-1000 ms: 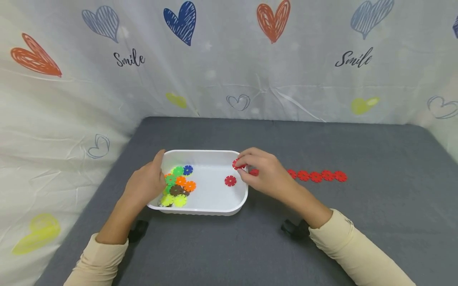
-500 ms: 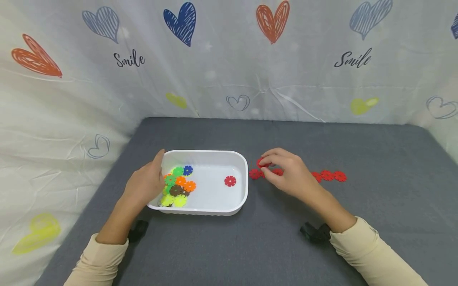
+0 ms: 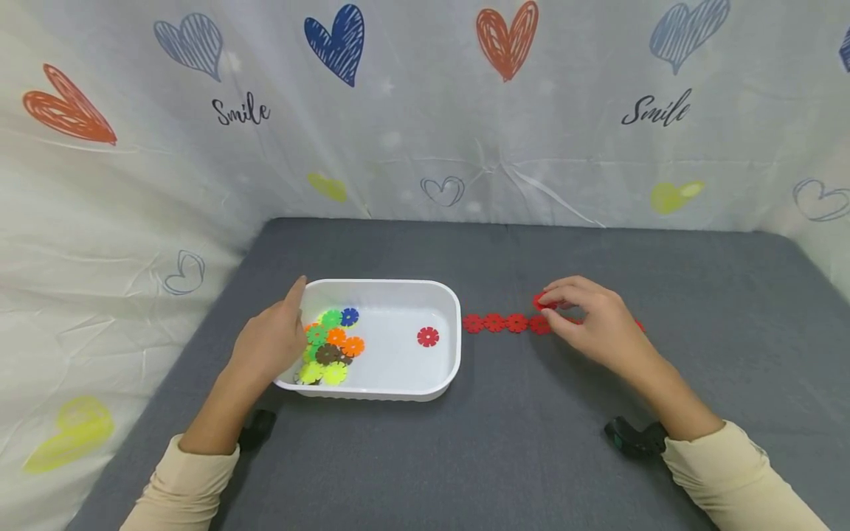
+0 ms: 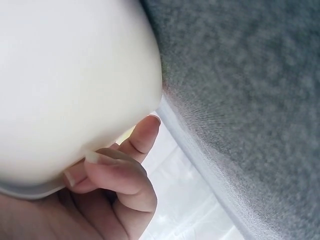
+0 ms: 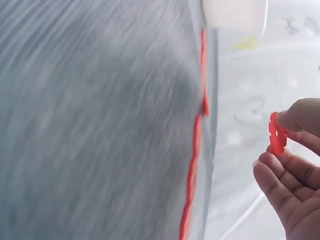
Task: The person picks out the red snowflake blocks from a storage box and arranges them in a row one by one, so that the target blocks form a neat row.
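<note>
My left hand (image 3: 265, 343) grips the left end of a white plastic tub (image 3: 392, 366). In the left wrist view, its curled fingers (image 4: 122, 177) lie against the tub's outer wall. Between thumb and fingertips, my right hand (image 3: 598, 324) pinches a red notched flower-shaped disc (image 5: 276, 134). That hand is over a row of red discs (image 3: 493, 323) on the grey cloth and hides part of it. One red disc (image 3: 428, 337) lies in the right half of the tub. Green, blue, orange, brown and yellow discs (image 3: 334, 373) are heaped at its left end.
A grey cloth (image 3: 425, 472) covers the table. Behind it hangs a white curtain (image 3: 398, 133) printed with hearts. The row of red discs runs rightward from beside the tub's right end.
My right hand has moved right, carrying the pinched red disc from over the tub's right rim to above the row. My left hand and the tub have stayed in place.
</note>
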`<state>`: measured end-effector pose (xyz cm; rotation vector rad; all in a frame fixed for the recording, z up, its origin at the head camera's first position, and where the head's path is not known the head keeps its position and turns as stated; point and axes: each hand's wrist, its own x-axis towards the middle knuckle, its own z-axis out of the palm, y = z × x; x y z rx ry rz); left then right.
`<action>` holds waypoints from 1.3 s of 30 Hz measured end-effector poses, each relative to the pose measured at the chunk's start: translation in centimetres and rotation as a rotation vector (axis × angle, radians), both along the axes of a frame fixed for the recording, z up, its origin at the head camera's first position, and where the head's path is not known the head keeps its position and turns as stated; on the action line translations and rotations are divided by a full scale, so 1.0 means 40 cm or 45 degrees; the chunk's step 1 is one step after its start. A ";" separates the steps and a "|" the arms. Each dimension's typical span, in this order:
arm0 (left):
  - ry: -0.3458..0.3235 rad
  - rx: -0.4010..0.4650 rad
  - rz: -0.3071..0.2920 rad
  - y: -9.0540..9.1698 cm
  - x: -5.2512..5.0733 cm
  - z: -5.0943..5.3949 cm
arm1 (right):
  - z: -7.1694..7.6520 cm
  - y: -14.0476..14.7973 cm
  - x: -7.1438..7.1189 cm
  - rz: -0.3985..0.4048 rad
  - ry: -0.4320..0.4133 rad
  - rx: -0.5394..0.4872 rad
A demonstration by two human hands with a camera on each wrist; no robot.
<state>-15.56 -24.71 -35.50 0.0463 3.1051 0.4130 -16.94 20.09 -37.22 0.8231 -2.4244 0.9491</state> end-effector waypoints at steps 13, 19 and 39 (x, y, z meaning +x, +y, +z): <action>0.012 0.015 -0.018 -0.001 -0.001 0.001 | 0.019 0.139 -0.002 -0.244 -0.149 0.116; -0.007 0.021 -0.006 0.002 0.000 0.002 | 0.040 0.216 -0.005 -0.309 -0.372 0.257; 0.011 0.022 -0.021 -0.003 0.000 0.001 | 0.015 0.313 -0.032 -0.324 -0.576 0.635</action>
